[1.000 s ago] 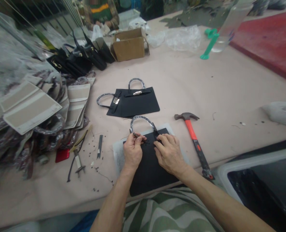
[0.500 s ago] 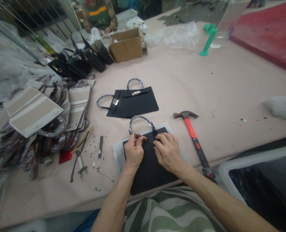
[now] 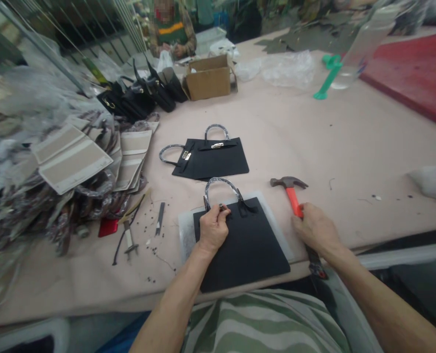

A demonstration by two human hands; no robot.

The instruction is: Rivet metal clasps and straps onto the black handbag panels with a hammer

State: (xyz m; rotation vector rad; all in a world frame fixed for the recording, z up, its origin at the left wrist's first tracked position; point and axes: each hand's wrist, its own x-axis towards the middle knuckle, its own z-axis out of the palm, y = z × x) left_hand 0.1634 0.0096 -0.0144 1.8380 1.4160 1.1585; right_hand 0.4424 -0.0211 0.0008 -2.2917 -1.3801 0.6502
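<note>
Claw hammer [image 3: 293,201] gripped mid-handle by right hand [image 3: 315,228]; left hand [image 3: 214,228] pinches small tool [image 3: 222,207], apparently steadying it over black handbag panel [image 3: 247,250].

Table [image 3: 365,142]: lt. pink cover, runs twd. rear of rm. Metal bars [image 3: 131,24]: upper L of view, slanted, dk. area [image 3: 74,22] behind. Rear bkgd.: blurred, cluttered. Lighting: dim, diffuse.

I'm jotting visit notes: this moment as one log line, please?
left hand: pinching small object at black panel | right hand: grasping hammer
</note>
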